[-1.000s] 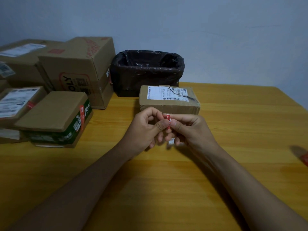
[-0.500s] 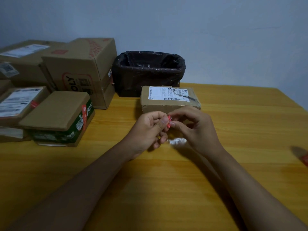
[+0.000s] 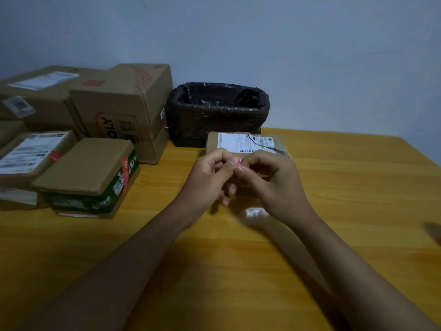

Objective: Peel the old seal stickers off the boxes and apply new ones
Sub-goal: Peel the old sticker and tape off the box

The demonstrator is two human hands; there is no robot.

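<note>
above the middle of the wooden table [image 3: 334, 211], both hands meet around a small red sticker [image 3: 239, 162]. the left hand [image 3: 210, 180] pinches it between thumb and forefinger, the other fingers curled beneath. the right hand [image 3: 274, 182] pinches the same scrap from the other side, its fingers bent round it, so the two thumbs nearly touch. only a sliver of the sticker shows between the fingertips; whether it is folded or crumpled cannot be told.

just behind the hands, toward the table's far edge, lies a small flat box [image 3: 248, 144] with a torn white shipping label on top; the hands hide its near face. a blurred white scrap [image 3: 256, 212] lies on the table below the right wrist.

behind the small box, at the far edge against the wall, stands a bin lined with a black bag [image 3: 217, 113]. at the table's left edge is a cluster of cardboard boxes: a green-sided box [image 3: 90, 177] nearest, with a red seal strip [image 3: 125, 173] running over its right top edge and down the side, a tall box [image 3: 124, 111] behind it, and flatter labelled boxes [image 3: 31, 151] at the far left corner, one bearing a red strip too.
</note>
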